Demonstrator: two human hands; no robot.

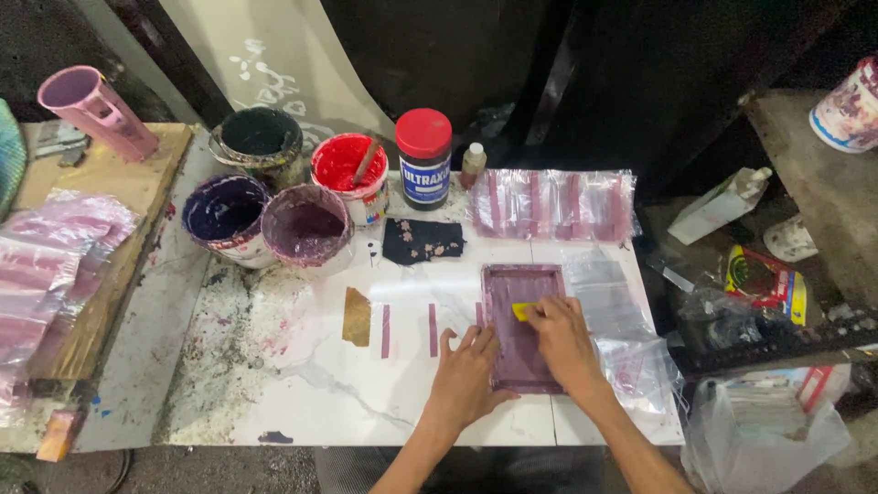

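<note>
A small purple-stained printing frame [521, 327] lies flat on the white worktop [366, 393], near its right end, over a clear plastic bag. The left hand [466, 375] rests flat with fingers spread on the frame's left edge, grasping nothing, only pressing down. The right hand [560, 337] pinches a small yellow scraper [522, 311] against the mesh near the frame's upper part.

Judging from this, the step in hand is a pull of ink across the mesh. It goes well if the left hand holds the frame dead steady so the mesh does not creep over the bag beneath, and if the scraper is kept at an even tilt with even pressure along one straight stroke. A lift straight up afterwards would likely avoid smearing.

Behind the frame, printed clear bags [553, 203] lie in a row, well apart from the hands. To the left stand open ink tubs: a purple one [306, 226], a dark violet one [225, 212], a red one [347, 169] with a stick in it, and a red-lidded jar [423, 157].
</note>
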